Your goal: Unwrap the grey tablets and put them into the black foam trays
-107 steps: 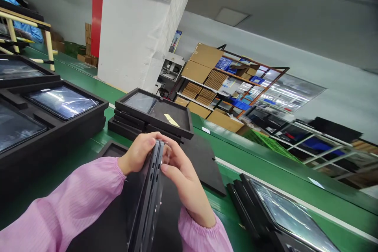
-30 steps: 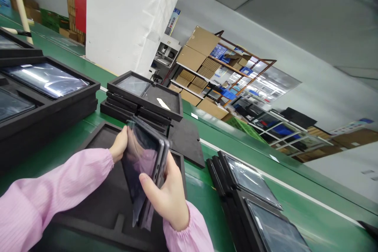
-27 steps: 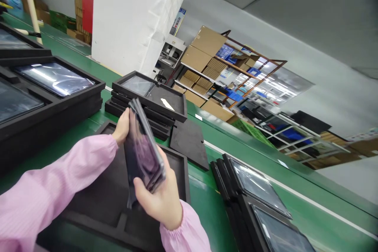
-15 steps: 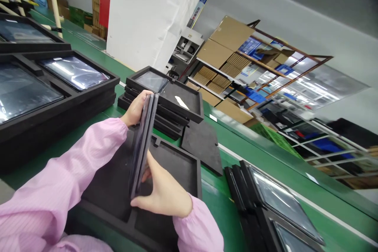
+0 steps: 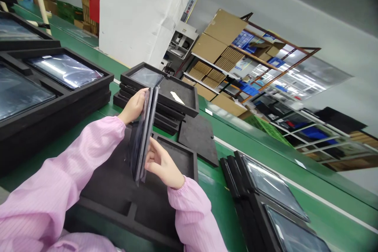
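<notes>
Two thin dark tablets (image 5: 145, 134), side by side and wrapped in clear film, stand nearly upright and edge-on to me. My left hand (image 5: 134, 106) is closed on their upper left side, its fingers partly hidden behind them. On the right, lower down, my right hand (image 5: 162, 163) has its fingers and thumb curled against the right-hand tablet's side. Loose film shows at the lower end. Below them lies a black foam tray (image 5: 193, 161) with shallow recesses and a divider.
Black trays (image 5: 100, 92) holding film-covered tablets are stacked at left. Behind my hands is another tray stack (image 5: 191, 106), beside a flat black foam piece (image 5: 198, 138). More tablets (image 5: 274, 187) in black holders stand at right on the green bench (image 5: 224, 204). Shelves with cartons (image 5: 226, 27) stand beyond.
My right hand has moved up from the tablets' lower end, its thumb now off the bottom corner. The tablets stand slightly more upright. The camera view has shifted a little.
</notes>
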The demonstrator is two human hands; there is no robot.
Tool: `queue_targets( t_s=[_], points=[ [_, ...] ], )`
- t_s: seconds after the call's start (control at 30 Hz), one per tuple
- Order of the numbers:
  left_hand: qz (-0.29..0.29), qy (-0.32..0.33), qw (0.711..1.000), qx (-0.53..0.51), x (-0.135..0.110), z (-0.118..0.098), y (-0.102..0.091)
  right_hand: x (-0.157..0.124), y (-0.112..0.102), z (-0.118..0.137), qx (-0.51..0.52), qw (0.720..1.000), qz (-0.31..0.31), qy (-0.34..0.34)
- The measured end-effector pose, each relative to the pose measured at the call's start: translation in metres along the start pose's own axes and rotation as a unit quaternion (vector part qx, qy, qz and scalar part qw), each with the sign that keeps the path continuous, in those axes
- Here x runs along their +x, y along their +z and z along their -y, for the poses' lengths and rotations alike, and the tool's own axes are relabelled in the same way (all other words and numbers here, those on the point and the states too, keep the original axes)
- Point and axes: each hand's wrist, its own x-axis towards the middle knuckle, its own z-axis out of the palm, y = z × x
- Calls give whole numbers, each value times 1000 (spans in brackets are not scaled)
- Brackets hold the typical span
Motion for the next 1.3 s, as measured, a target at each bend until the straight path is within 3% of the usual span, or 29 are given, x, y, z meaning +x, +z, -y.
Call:
queue_targets(
  t_s=[0.43,0.87,1.13,1.3],
  points=[
    [9,23,999,43,1,3,1,0,-2,1,47,999,-14,18],
    [7,45,997,57,0,3,1,-1,-1,-2,32,999,-3,5],
    [31,78,996,31,-16,-32,0,-4,2,-3,4,997,-40,-73],
    [51,139,989,18,-25,-51,2,-8,6,-1,-17,981,-128,-144]
  ],
)
